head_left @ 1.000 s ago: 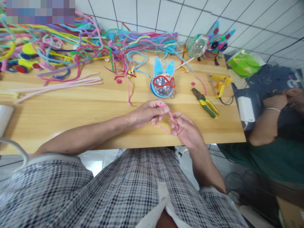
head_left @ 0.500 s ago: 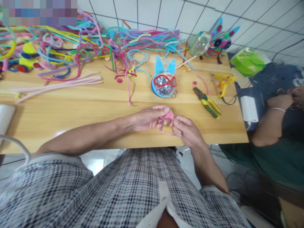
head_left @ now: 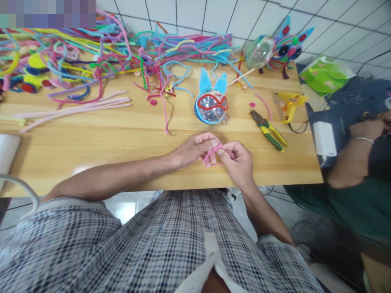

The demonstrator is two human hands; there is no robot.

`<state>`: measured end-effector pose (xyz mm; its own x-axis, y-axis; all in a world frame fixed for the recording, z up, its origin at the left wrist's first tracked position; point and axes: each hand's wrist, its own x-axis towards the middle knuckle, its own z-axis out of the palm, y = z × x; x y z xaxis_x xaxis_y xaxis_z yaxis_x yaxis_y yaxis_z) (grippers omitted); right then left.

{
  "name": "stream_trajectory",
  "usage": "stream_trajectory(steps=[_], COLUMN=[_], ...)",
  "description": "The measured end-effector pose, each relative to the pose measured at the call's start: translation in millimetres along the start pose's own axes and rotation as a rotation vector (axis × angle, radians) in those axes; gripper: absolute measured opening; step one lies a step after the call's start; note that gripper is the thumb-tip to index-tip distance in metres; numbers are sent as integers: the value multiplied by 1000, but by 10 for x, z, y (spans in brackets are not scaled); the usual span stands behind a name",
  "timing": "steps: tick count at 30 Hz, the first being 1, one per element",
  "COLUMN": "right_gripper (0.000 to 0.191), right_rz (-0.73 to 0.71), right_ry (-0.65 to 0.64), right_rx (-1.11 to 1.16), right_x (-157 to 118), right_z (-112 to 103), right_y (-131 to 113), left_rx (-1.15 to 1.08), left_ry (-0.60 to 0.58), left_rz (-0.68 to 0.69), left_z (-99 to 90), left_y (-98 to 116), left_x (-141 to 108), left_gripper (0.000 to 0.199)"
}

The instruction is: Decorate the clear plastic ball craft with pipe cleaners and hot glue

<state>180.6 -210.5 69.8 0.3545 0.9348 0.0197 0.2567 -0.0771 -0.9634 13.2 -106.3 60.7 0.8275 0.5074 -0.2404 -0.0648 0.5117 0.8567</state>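
Between my hands is a bent pink pipe cleaner (head_left: 209, 156), looped over on itself near the table's front edge. My left hand (head_left: 198, 149) pinches it between thumb and fingertips. From the other side, my right hand (head_left: 236, 159) grips it too, its fingers hiding part of the strand. Just beyond my hands stands a clear round ornament (head_left: 211, 109) with blue pipe-cleaner ears and a red wavy outline across its front. Two small metal rings (head_left: 225, 119) lie against its right side.
Pliers (head_left: 269, 131) and a yellow glue gun (head_left: 290, 106) lie to the right. Pale pink pipe cleaners (head_left: 88, 107) and a colourful heap (head_left: 189, 51) spread left and behind. A finished-looking eared figure (head_left: 285, 53) stands at the back right. Another person's forearm (head_left: 351, 158) is beyond the table's right end.
The pink pipe cleaner has gone from a small bunched piece to a more open loop. My right hand has moved slightly up and closer to my left.
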Motion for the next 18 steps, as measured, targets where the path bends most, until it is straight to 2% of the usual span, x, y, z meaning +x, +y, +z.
stream_trajectory(steps=[5, 9, 12, 15, 18], right_gripper=[13, 15, 13, 10, 12], right_rz=[-250, -321, -307, -221, -91], right_ry=[73, 94, 136, 205, 114], right_rx=[-266, -340, -353, -290, -128], right_x=[0, 4, 17, 46, 66], right_z=[24, 28, 31, 1, -58], right_y=[65, 109, 148, 173, 161], left_rx=[-57, -83, -122, -140, -77], left_ry=[25, 56, 81, 100, 78], left_rz=[2, -34, -76, -85, -65], left_z=[33, 88, 108, 103, 85], left_y=[-1, 26, 59, 83, 68], left_x=[-20, -46, -53, -45, -36], left_gripper=[26, 26, 20, 9, 5])
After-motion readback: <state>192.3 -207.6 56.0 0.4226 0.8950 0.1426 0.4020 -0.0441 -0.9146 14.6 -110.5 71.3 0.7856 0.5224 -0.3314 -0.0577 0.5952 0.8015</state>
